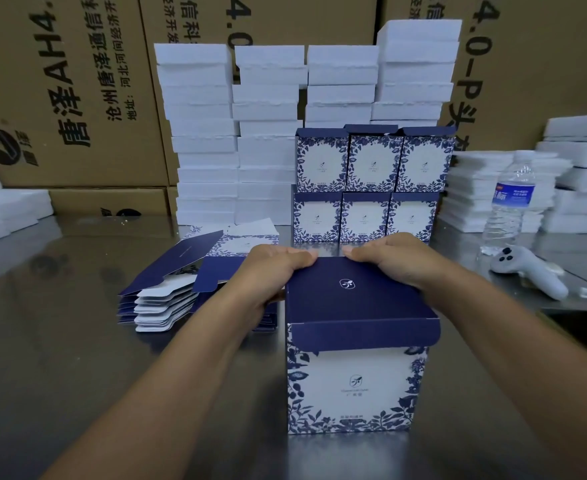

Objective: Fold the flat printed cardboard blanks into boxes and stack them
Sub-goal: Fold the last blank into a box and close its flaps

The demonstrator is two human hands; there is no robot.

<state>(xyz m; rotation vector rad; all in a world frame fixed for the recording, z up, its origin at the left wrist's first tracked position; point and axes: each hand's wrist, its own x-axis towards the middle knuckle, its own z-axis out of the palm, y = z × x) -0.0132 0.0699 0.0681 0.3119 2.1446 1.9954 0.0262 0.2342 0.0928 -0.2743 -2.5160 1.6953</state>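
A folded blue-and-white floral box (356,386) stands upright on the steel table near me. Its navy lid (358,296) lies over the top, with the tuck flap hanging over the front face. My left hand (271,271) grips the lid's far left corner, thumb on top. My right hand (396,258) grips the far right corner the same way. A pile of flat printed blanks (181,289) lies to the left of the box. Finished boxes (368,185) stand stacked in two rows of three behind it.
Tall stacks of white foam pieces (268,133) rise behind the finished boxes, with more at the right (503,188) and far left. A water bottle (508,206) and a white controller (531,271) sit at the right. Brown shipping cartons (67,91) form the back wall.
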